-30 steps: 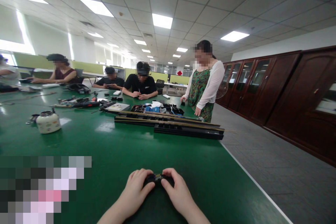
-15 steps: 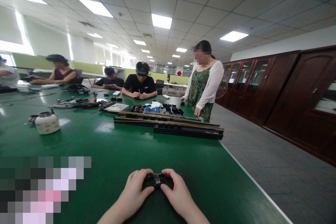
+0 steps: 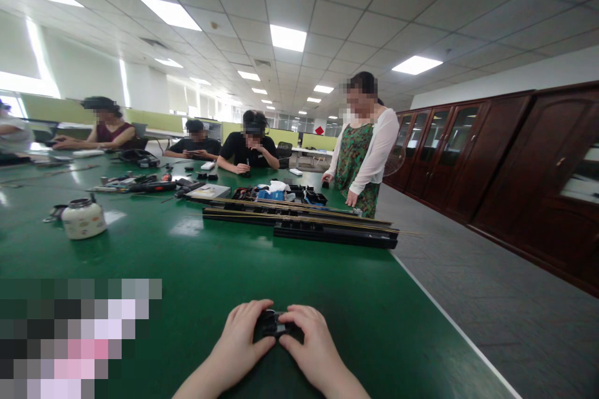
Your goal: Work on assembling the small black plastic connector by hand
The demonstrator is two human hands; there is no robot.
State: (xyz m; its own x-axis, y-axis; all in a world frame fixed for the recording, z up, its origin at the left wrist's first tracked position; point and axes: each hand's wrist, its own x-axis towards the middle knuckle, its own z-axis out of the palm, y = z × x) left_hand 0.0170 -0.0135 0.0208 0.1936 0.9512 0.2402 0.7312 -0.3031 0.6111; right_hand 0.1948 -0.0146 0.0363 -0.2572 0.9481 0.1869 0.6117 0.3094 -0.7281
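Observation:
Between my two hands, low in the head view, is a small black plastic part [image 3: 271, 325] with a few lighter bits inside it; its exact kind is too small to tell. My left hand [image 3: 244, 330] grips its left end, thumb at the near side and fingertips at the far side. My right hand [image 3: 309, 333] is closed around the right end, fingertips bent over the top and thumb at the near edge. Fingers hide much of the part. Under it spreads the green tabletop [image 3: 187, 305].
Long black rails [image 3: 337, 237] with thin brass-coloured rods lie across the table ahead. Behind them sits a tray of black parts [image 3: 309, 194]. A white jar [image 3: 84, 218] stands at the left, tools [image 3: 154, 187] beyond it. Several people sit around; one person [image 3: 362, 143] stands at the right edge.
My right hand has shifted slightly left, its fingers now further over the part. My left hand has hardly moved. A seated person across the table has raised one hand to the face.

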